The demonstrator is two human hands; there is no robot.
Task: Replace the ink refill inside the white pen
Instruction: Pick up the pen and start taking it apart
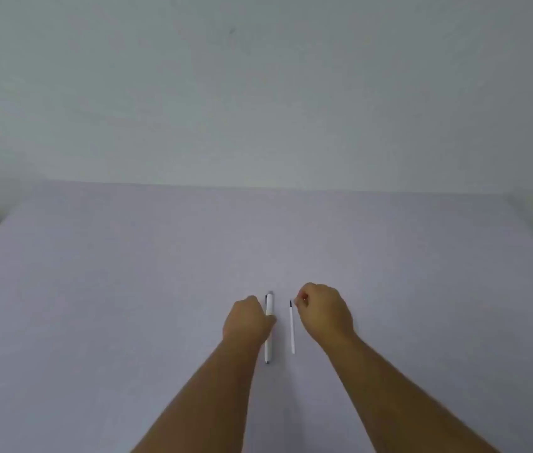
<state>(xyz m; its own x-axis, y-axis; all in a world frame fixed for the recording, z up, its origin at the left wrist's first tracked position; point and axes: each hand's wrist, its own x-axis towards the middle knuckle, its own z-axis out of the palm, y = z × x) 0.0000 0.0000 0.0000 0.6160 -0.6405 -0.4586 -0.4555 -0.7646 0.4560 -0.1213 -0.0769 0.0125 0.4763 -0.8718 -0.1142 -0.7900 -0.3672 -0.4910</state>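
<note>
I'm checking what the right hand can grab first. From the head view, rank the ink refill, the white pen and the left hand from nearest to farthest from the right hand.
1. ink refill: just left of the right hand, its dark tip by the fingers.
2. white pen: further left, lying parallel to the refill.
3. left hand: farthest left, resting against the pen.

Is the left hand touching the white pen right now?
Touching. The head view shows the left hand lying against the white pen, its thumb side overlapping the middle of the barrel with no gap. Whether it actually grips the pen is not visible.
</note>
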